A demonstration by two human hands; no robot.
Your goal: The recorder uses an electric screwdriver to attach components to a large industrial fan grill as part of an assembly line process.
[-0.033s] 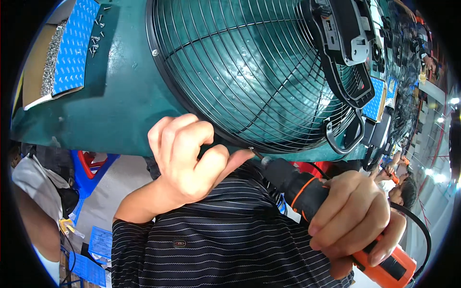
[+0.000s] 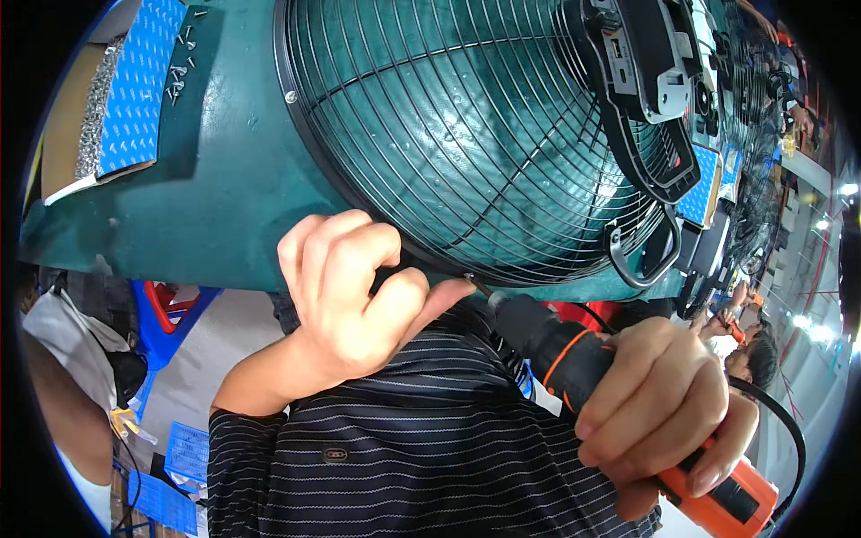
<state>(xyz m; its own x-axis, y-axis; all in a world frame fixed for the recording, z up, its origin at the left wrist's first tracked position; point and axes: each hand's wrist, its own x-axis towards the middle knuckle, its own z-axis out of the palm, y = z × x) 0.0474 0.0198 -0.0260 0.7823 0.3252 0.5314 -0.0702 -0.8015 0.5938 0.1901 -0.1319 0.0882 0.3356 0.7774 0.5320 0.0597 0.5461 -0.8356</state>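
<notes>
Right hand (image 2: pixel 659 403) clamped around orange-and-black cylindrical power screwdriver (image 2: pixel 544 343), metal bit (image 2: pixel 482 288) beside black round wire fan guard (image 2: pixel 489 204) on green tabletop (image 2: pixel 238 193); left hand (image 2: pixel 348 300) curled, thumb at bit tip, grip unclear.

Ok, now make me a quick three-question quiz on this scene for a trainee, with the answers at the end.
1. Which hand grips the orange and black power screwdriver?

2. True or false: some screws lie loose on the green table beside the blue-sided box.

3. Pick one. By the rim of the fan cage, the thumb tip of the left hand is closest to:
A) the box
B) the screwdriver's bit
C) the loose screws

Key:
1. The right hand.
2. True.
3. B.
</notes>
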